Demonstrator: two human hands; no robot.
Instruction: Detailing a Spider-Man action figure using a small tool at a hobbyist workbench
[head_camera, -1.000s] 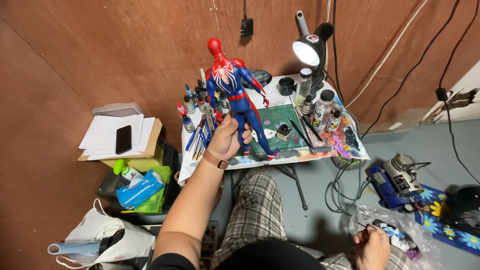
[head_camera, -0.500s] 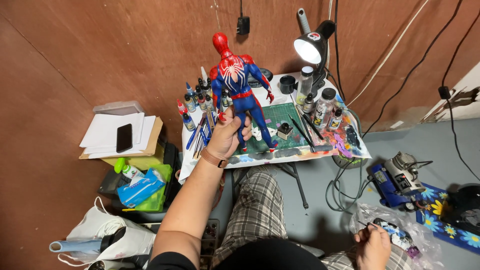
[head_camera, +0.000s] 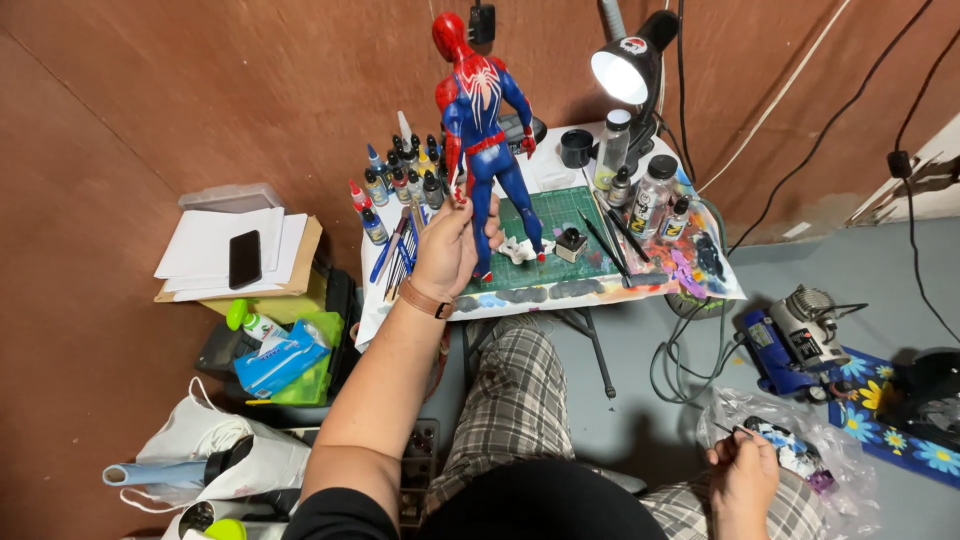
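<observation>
A: Figure (head_camera: 483, 130) check. Your left hand (head_camera: 452, 245) has its fingers closed round the red-and-blue figure at the legs, upright, feet over the green cutting mat (head_camera: 560, 225) on the worktop (head_camera: 545, 172). Touching down or hovering?

B: Can't tell, your hand hides the near foot. Looks like you're placing or steadying it. Next move calls for keeping it vertical and clear of the paint bottles (head_camera: 400, 180) just beside.

A: Right hand (head_camera: 745, 475)?

B: Low by your knee, well away from the worktop, fingers pinched on a thin dark tool at a clear plastic bag (head_camera: 800, 440). Bag contents blurred; small dark and white bits, can't name them.

A: Anything cut off?

B: Lamp (head_camera: 625, 70) arm at the top edge; floor clutter at the right edge.
</observation>
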